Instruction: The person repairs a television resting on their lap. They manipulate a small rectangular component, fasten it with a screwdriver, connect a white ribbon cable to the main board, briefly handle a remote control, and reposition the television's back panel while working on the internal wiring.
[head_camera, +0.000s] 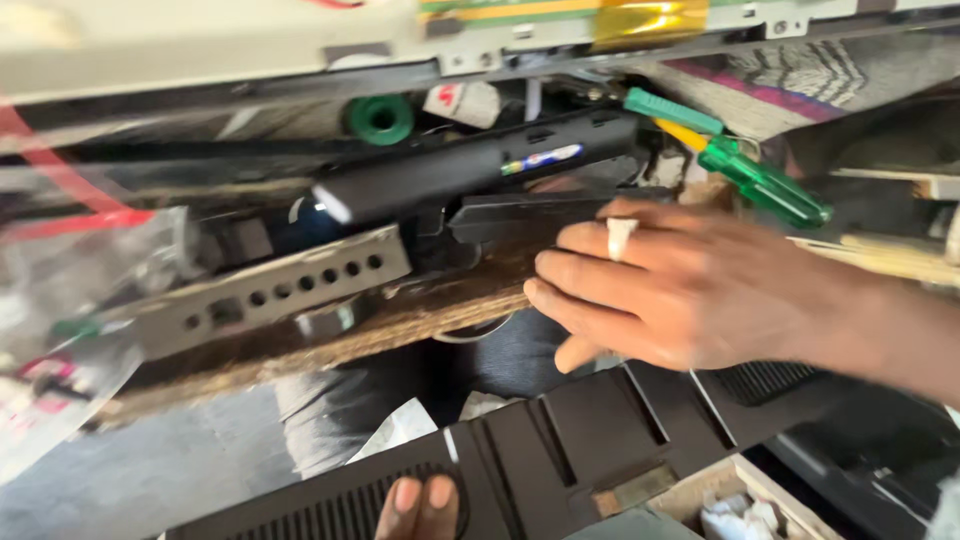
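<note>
Reaching in from the right edge, the right hand (680, 290) lies open with its fingers stretched leftward and slightly spread, gripping nothing; a small white piece (620, 236) sits on one finger. The fingertips rest at the edge of a worn wooden board (400, 325), just below a flat black plastic strip (520, 215) that lies on the board. Behind the strip, a long dark bar (470, 170) with a small coloured sticker runs at a slant across the clutter. Above the knuckles, a green-handled screwdriver (765, 185) with a yellow shaft points up and left. To the left on the board sits a grey metal bracket (270, 290) pierced by a row of round holes, and further back a green spool (380, 118) stands near a pale metal frame (200, 45) along the top.

Nearer the camera, a black plastic cover (560, 450) with slots and grille ribs stretches across the bottom. Two fingertips of the left hand (420, 505) show over its lower edge; whether that hand grips the cover cannot be told. Crumpled clear plastic wrap (70, 290) fills the left side, blurred. A patterned cloth (800, 75) shows at upper right.
</note>
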